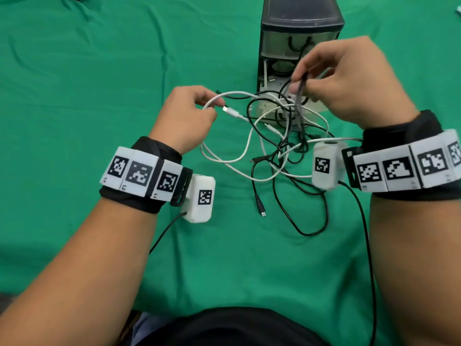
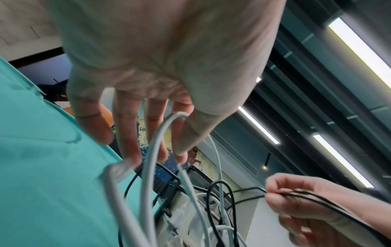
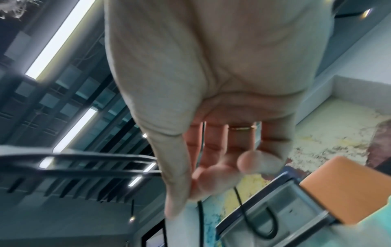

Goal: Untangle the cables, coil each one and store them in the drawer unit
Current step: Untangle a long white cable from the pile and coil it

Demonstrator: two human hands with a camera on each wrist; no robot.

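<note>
A tangle of white and black cables (image 1: 277, 151) lies on the green cloth in front of the black drawer unit (image 1: 299, 28). My left hand (image 1: 189, 113) pinches a loop of the white cable (image 1: 217, 99) near its plug (image 1: 230, 111); the left wrist view shows that white cable (image 2: 154, 150) hooked over my fingers (image 2: 129, 133). My right hand (image 1: 344, 81) is raised before the unit and pinches a black cable (image 1: 303, 82) between thumb and fingertips. In the right wrist view the black cable (image 3: 201, 215) hangs down from the curled fingers (image 3: 213, 177).
The unit's lower drawer (image 1: 282, 106) stands pulled out with cables inside it. The upper drawer (image 1: 299, 43) is closed, with a black loop handle. A black plug end (image 1: 262, 212) lies loose on the green cloth (image 1: 74, 96). Wrist camera leads trail toward my body.
</note>
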